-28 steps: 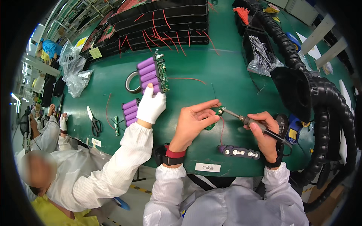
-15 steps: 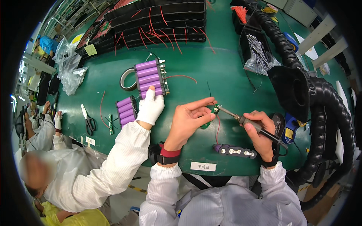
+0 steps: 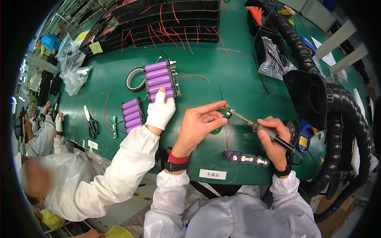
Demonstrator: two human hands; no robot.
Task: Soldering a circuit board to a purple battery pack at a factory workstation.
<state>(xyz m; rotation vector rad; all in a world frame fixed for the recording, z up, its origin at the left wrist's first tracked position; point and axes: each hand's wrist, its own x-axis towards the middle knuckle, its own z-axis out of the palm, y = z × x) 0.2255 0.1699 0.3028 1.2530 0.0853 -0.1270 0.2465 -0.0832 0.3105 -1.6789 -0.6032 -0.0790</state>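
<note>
My left hand [image 3: 200,121] pinches a small green circuit board [image 3: 222,119] with a red wire [image 3: 229,133] hanging from it, just above the green table [image 3: 238,79]. My right hand [image 3: 274,137] grips a soldering iron [image 3: 254,125] whose tip touches the board's upper end. A co-worker's white-gloved hand [image 3: 160,109] reaches in from the left and rests on a purple battery pack [image 3: 159,79]. A second purple pack [image 3: 131,115] lies beside that glove.
A purple cell strip with metal tabs [image 3: 246,158] lies near the front edge beside a white label [image 3: 213,173]. Scissors [image 3: 90,121], a tape roll [image 3: 135,79], black trays with red wires [image 3: 166,20] and a black fume hose [image 3: 317,95] surround the work spot.
The co-worker's gloved hand has pushed the larger purple pack a little away from me. My hands keep the iron on the board, nearly still.
</note>
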